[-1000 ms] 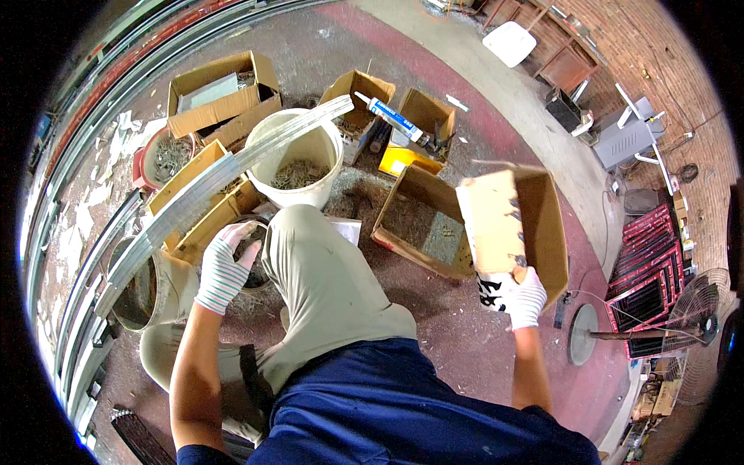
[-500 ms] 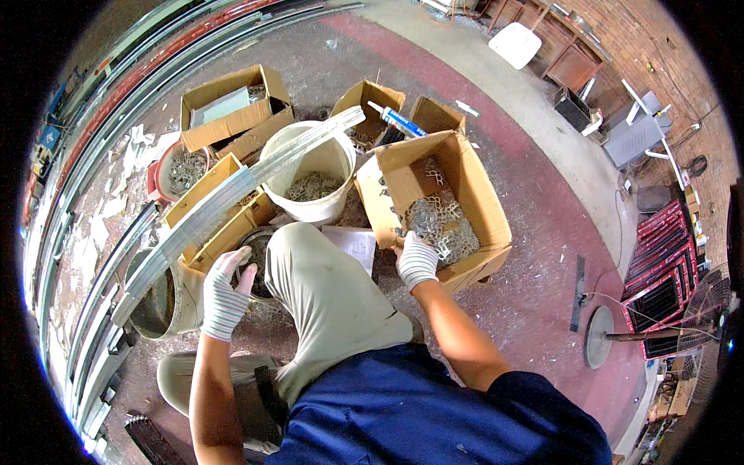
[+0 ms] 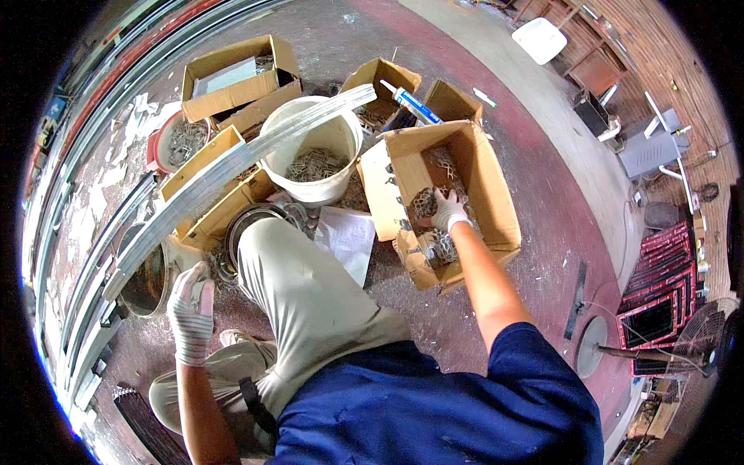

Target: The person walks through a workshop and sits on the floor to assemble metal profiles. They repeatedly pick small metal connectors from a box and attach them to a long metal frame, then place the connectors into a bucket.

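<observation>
My right hand [image 3: 448, 211], in a striped glove with bare fingertips, reaches into an open cardboard box [image 3: 496, 198]. Its fingers are spread against a heap of small looped metal pieces [image 3: 442, 249], partly hiding them; no firm grip on any shows. My left hand [image 3: 191, 298], gloved the same way, hovers beside my raised knee, near a whitish bucket [image 3: 172, 271] lying to its left. Its fingers bend loosely, and nothing shows between them and the thumb. A long bundle of pale metal strips [image 3: 248, 151] slants across a white bucket [image 3: 353, 147] holding more metal pieces.
Beside my knee stands a dark round container [image 3: 232, 232], with a paper sheet [image 3: 349, 240] on the floor to its right. Farther off are a red bucket [image 3: 159, 151], a cardboard box [image 3: 225, 101] and a blue-and-white sealant tube [image 3: 415, 105]. Long metal profiles [image 3: 74, 201] line the left; a fan [image 3: 701, 341] stands right.
My right hand has gone from the box's near edge into the heap of metal pieces. My left hand has moved down and left, its fingers bending more. The view has shifted slightly.
</observation>
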Action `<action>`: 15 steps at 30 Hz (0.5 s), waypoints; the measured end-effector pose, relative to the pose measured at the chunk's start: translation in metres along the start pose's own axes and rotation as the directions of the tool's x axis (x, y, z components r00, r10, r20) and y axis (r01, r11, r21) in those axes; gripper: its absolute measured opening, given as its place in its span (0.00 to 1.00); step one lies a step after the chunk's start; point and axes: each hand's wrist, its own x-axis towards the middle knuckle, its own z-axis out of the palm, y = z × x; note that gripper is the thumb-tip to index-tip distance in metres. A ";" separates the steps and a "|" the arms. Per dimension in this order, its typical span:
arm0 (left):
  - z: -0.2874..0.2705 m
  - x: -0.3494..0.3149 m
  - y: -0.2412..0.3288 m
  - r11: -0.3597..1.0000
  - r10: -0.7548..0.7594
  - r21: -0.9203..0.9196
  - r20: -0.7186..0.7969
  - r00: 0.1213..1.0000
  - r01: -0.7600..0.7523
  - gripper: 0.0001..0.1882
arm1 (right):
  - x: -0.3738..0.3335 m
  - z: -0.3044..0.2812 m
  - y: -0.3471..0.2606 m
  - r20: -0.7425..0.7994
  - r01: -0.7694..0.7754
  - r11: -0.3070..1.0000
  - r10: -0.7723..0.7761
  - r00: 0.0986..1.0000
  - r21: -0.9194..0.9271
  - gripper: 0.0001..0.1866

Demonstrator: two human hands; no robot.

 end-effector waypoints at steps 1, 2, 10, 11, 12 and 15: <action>-0.006 -0.005 0.001 1.000 -0.011 0.027 -0.010 1.000 0.012 0.17 | -0.003 0.001 -0.021 0.038 -0.047 0.999 0.047 0.998 0.003 0.65; -0.012 -0.011 0.001 0.998 -0.021 0.053 -0.020 1.000 0.022 0.17 | -0.004 0.002 -0.036 0.076 -0.096 0.995 0.096 0.993 0.004 0.66; -0.007 -0.021 0.018 0.999 -0.013 0.033 -0.035 0.999 0.014 0.18 | 0.029 0.024 -0.003 -0.118 0.016 0.999 -0.013 0.993 0.031 0.42; -0.002 -0.023 0.020 0.997 0.045 0.069 -0.029 0.999 -0.043 0.18 | 0.030 0.024 0.010 -0.111 0.046 0.999 -0.042 0.993 0.029 0.40; -0.004 -0.023 0.018 0.998 0.020 0.068 -0.026 0.999 -0.019 0.18 | 0.029 0.019 0.010 -0.110 0.082 0.995 -0.076 0.991 0.050 0.37; 0.000 -0.022 0.012 0.997 -0.030 0.065 -0.017 0.999 0.031 0.18 | 0.022 0.012 0.024 -0.221 0.247 0.964 -0.222 0.950 0.094 0.27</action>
